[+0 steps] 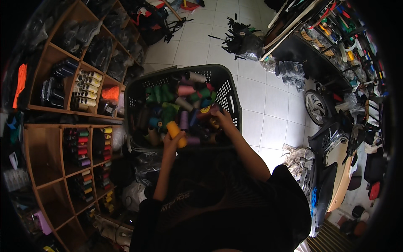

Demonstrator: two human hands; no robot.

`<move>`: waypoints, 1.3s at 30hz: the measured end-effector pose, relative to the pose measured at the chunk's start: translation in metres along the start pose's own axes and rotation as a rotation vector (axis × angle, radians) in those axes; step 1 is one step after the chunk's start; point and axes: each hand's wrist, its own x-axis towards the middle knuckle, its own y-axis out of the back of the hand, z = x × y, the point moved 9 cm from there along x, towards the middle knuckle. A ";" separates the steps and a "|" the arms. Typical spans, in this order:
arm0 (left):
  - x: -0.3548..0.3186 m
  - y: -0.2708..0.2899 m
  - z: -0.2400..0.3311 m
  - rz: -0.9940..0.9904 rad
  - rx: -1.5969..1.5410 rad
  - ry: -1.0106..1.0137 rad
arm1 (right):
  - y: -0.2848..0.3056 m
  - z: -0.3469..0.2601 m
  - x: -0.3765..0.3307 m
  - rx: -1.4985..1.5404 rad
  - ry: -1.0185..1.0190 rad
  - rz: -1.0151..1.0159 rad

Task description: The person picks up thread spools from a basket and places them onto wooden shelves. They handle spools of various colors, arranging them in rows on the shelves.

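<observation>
A dark plastic basket (236,110) with perforated sides stands before me, heaped with thread spools in many colours. My left hand (170,143) is closed around a yellow thread spool (176,133) at the basket's near side. On the right, the fingers of my right hand (224,121) close on the end of a maroon thread spool (205,110) with a yellow label; they partly cover it. Around my hands lie a purple spool (184,119), a pink spool (185,90), green spools (161,94) and a grey spool (184,103).
Wooden cubby shelves (63,179) run along the left, holding rows of spools and dark plastic-wrapped bundles. White floor tiles (252,96) extend to the right. A motorbike (331,147) stands at the right, below a crowded rack. Black straps and bags (245,40) lie on the floor ahead.
</observation>
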 end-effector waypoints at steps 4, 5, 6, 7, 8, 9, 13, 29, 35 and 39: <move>0.001 -0.008 0.001 -0.023 0.006 0.032 | -0.017 0.016 0.009 0.130 -0.006 -0.175; 0.005 -0.007 0.000 -0.027 0.004 0.044 | -0.024 0.015 0.005 0.064 -0.003 -0.200; 0.006 -0.010 0.001 -0.032 0.003 0.058 | -0.033 0.012 -0.002 0.000 -0.001 -0.224; 0.007 -0.013 0.004 -0.014 -0.003 0.060 | -0.046 0.007 -0.010 0.025 0.025 -0.273; 0.003 -0.019 0.014 0.003 -0.006 0.062 | -0.047 0.010 -0.009 -0.122 0.075 -0.257; 0.002 -0.023 0.020 0.021 -0.006 0.064 | -0.049 0.016 -0.006 -0.267 0.123 -0.240; 0.013 -0.035 0.023 -0.040 -0.080 -0.089 | -0.072 0.017 -0.025 -0.588 0.283 -0.296; 0.011 0.021 -0.023 0.099 -0.344 -0.071 | 0.024 0.004 0.048 -0.290 0.172 0.050; 0.004 0.035 -0.028 0.119 -0.436 -0.078 | 0.045 0.014 0.072 -1.125 0.381 0.139; -0.001 0.044 -0.028 0.135 -0.473 -0.125 | 0.034 0.056 0.073 -1.643 0.220 -0.069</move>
